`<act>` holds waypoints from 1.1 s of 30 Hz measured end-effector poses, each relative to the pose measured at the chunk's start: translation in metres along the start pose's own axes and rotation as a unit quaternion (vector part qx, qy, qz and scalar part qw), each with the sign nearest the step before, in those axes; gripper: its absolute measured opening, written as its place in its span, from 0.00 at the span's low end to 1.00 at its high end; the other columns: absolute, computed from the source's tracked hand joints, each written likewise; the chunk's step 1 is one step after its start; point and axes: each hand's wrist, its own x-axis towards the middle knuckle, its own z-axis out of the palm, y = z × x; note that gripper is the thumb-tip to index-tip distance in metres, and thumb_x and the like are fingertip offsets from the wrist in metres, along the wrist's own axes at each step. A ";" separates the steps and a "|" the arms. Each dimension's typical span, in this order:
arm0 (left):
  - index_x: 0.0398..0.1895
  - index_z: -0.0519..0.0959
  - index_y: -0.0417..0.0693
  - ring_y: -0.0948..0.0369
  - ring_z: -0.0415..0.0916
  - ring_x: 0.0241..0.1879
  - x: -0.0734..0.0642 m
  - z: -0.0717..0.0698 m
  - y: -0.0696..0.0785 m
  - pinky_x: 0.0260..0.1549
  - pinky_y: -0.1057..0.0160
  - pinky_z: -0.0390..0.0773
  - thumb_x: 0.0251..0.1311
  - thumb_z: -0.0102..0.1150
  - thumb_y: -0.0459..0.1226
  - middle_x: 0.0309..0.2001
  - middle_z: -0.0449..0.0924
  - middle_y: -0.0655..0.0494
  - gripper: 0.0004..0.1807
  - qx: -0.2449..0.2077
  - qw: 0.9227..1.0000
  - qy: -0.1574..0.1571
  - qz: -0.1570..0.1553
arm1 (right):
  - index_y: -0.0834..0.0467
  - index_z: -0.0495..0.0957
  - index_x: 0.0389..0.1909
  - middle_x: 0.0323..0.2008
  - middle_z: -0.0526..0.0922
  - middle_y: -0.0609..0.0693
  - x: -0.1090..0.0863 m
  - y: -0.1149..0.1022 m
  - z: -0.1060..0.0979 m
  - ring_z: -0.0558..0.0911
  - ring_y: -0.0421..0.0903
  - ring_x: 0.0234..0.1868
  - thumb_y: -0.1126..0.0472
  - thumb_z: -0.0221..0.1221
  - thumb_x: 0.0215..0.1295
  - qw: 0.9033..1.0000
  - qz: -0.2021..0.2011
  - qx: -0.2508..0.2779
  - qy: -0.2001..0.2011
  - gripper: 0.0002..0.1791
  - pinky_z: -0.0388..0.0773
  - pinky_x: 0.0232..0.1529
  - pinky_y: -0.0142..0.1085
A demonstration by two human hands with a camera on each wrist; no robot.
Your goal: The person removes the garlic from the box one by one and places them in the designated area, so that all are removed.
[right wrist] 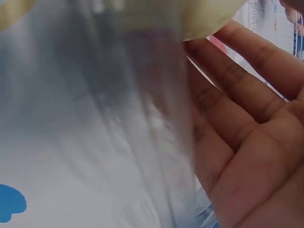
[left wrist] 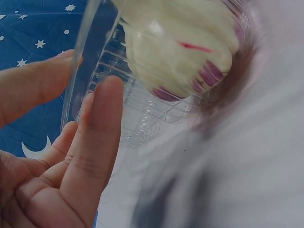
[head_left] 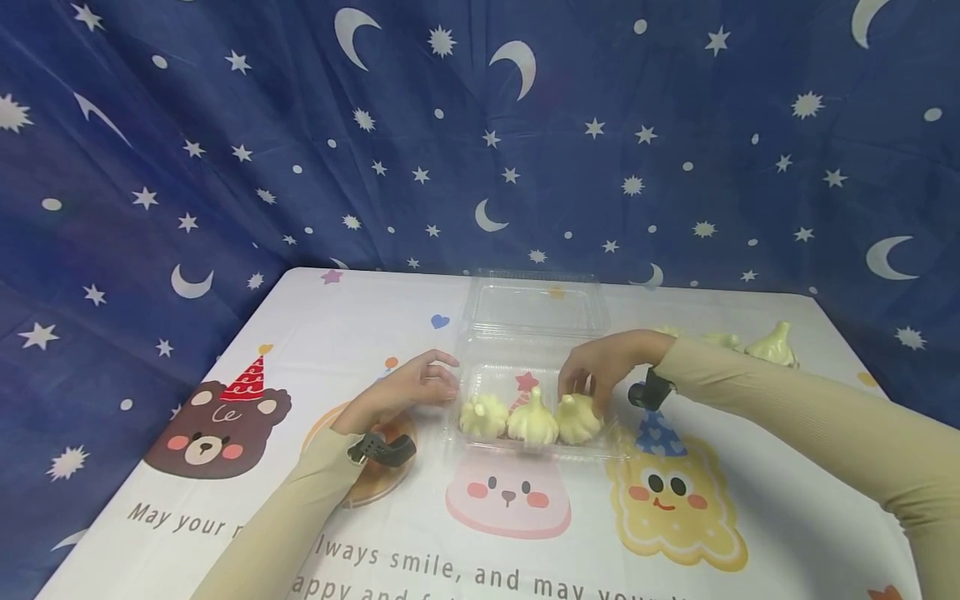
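A clear plastic container (head_left: pixel 491 377) lies with its lid (head_left: pixel 536 307) folded back toward the curtain. Three pale garlic bulbs sit side by side along its near edge: a left bulb (head_left: pixel 483 417), a middle bulb (head_left: pixel 533 419) and a right bulb (head_left: pixel 577 421). My left hand (head_left: pixel 408 386) pinches the container's left wall; in the left wrist view the thumb (left wrist: pixel 107 107) overlaps that wall, close to a purple-streaked bulb (left wrist: pixel 178 52). From above, my right hand (head_left: pixel 611 362) holds the right bulb, its fingers (right wrist: pixel 228 76) reaching up to the bulb in the right wrist view.
Several more garlic bulbs (head_left: pixel 775 344) lie at the back right, partly behind the right sleeve (head_left: pixel 780 400). A white cloth (head_left: pixel 420 533) with cartoon prints and lettering covers the table. A blue curtain (head_left: pixel 450 125) with moons and stars hangs behind.
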 end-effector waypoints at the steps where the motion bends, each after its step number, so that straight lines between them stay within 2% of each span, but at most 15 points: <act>1: 0.61 0.57 0.31 0.65 0.77 0.37 0.000 0.000 0.000 0.46 0.64 0.78 0.57 0.56 0.30 0.38 0.75 0.56 0.30 0.001 1.000 0.000 -0.001 | 0.56 0.77 0.50 0.53 0.78 0.52 0.000 0.001 0.000 0.78 0.52 0.56 0.70 0.68 0.47 1.000 0.002 0.005 0.003 0.25 0.77 0.53 0.36; 7: 0.61 0.57 0.32 0.66 0.77 0.37 0.001 -0.001 -0.002 0.44 0.66 0.78 0.57 0.57 0.29 0.38 0.75 0.58 0.30 0.004 1.000 0.002 -0.003 | 0.58 0.77 0.50 0.54 0.78 0.56 -0.003 0.005 0.000 0.79 0.54 0.54 0.70 0.67 0.47 0.999 -0.007 0.021 0.029 0.25 0.78 0.52 0.37; 12: 0.61 0.58 0.32 0.66 0.77 0.38 0.001 0.000 -0.001 0.46 0.63 0.79 0.57 0.57 0.29 0.37 0.75 0.58 0.30 -0.001 1.000 0.003 -0.002 | 0.62 0.76 0.50 0.53 0.78 0.58 -0.006 0.004 -0.002 0.77 0.58 0.56 0.74 0.63 0.49 0.997 -0.022 0.038 0.061 0.23 0.77 0.55 0.44; 15: 0.61 0.58 0.32 0.66 0.77 0.38 0.000 -0.001 -0.002 0.47 0.62 0.79 0.56 0.58 0.32 0.37 0.75 0.58 0.31 0.000 1.000 -0.003 0.008 | 0.63 0.76 0.50 0.55 0.77 0.59 -0.007 0.003 -0.002 0.76 0.59 0.58 0.75 0.63 0.49 0.996 -0.024 0.051 0.071 0.23 0.75 0.57 0.47; 16: 0.60 0.59 0.33 0.66 0.77 0.38 0.000 -0.002 -0.004 0.46 0.63 0.79 0.57 0.59 0.33 0.37 0.76 0.58 0.30 0.000 1.000 -0.009 0.020 | 0.63 0.76 0.50 0.55 0.76 0.60 -0.007 0.003 -0.001 0.75 0.59 0.58 0.75 0.63 0.49 0.996 -0.022 0.054 0.072 0.24 0.75 0.57 0.47; 19: 0.59 0.59 0.33 0.67 0.77 0.37 0.000 -0.003 -0.005 0.46 0.64 0.79 0.57 0.59 0.33 0.38 0.77 0.57 0.30 0.001 1.000 -0.013 0.026 | 0.62 0.75 0.51 0.57 0.75 0.59 -0.006 0.003 0.000 0.74 0.59 0.60 0.75 0.64 0.48 0.995 -0.013 0.072 0.074 0.25 0.75 0.57 0.44; 22: 0.60 0.59 0.32 0.66 0.77 0.37 0.000 -0.002 -0.004 0.44 0.66 0.78 0.57 0.58 0.31 0.38 0.77 0.57 0.29 0.003 1.000 -0.007 0.016 | 0.62 0.76 0.50 0.57 0.75 0.58 -0.004 0.003 0.001 0.73 0.59 0.61 0.73 0.67 0.46 0.994 -0.009 0.084 0.074 0.26 0.75 0.57 0.41; 24: 0.61 0.58 0.32 0.66 0.77 0.37 0.000 0.000 -0.001 0.43 0.67 0.77 0.57 0.57 0.29 0.38 0.76 0.57 0.30 0.007 1.000 0.002 -0.001 | 0.61 0.76 0.50 0.57 0.75 0.58 -0.003 0.003 0.002 0.73 0.58 0.61 0.73 0.68 0.45 0.994 -0.014 0.087 0.072 0.27 0.74 0.58 0.40; 28: 0.62 0.58 0.32 0.67 0.77 0.37 -0.001 0.001 0.001 0.41 0.69 0.76 0.57 0.57 0.29 0.37 0.76 0.58 0.30 0.011 1.000 0.005 -0.005 | 0.60 0.76 0.50 0.56 0.77 0.56 0.001 0.006 0.004 0.74 0.57 0.60 0.73 0.69 0.43 0.995 -0.033 0.069 0.062 0.28 0.74 0.59 0.41; 33: 0.62 0.59 0.33 0.67 0.77 0.37 0.000 0.001 0.000 0.41 0.69 0.76 0.56 0.57 0.29 0.38 0.76 0.58 0.30 0.013 1.000 0.010 -0.010 | 0.57 0.77 0.50 0.54 0.78 0.52 0.004 0.007 0.006 0.75 0.54 0.60 0.74 0.69 0.41 0.996 -0.034 0.064 0.046 0.29 0.74 0.59 0.40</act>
